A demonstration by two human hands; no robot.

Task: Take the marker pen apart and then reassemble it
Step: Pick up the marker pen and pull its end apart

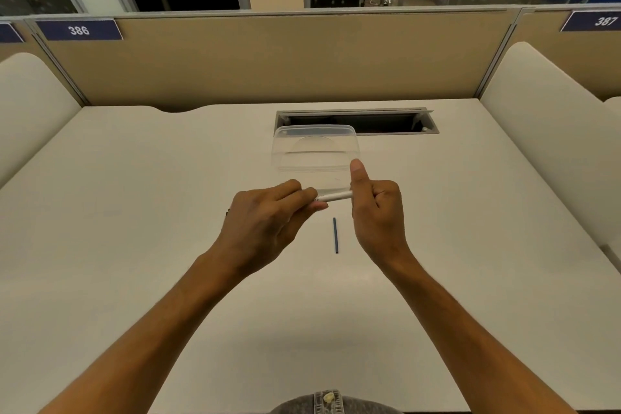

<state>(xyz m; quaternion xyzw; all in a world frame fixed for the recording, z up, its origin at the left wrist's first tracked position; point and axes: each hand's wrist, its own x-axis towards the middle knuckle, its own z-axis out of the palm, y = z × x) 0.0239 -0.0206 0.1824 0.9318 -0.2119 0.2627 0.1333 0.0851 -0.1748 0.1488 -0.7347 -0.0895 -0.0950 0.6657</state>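
A white marker barrel is held level above the desk, between both hands. My left hand pinches its left end with the fingertips. My right hand is closed around its right end with the thumb pointing up. Both ends of the barrel are hidden by the fingers. A thin dark blue ink stick lies on the desk just below the barrel, pointing toward me, touched by neither hand.
A clear plastic container stands just behind the hands. Behind it is a cable slot in the white desk. Beige partitions close off the back and both sides.
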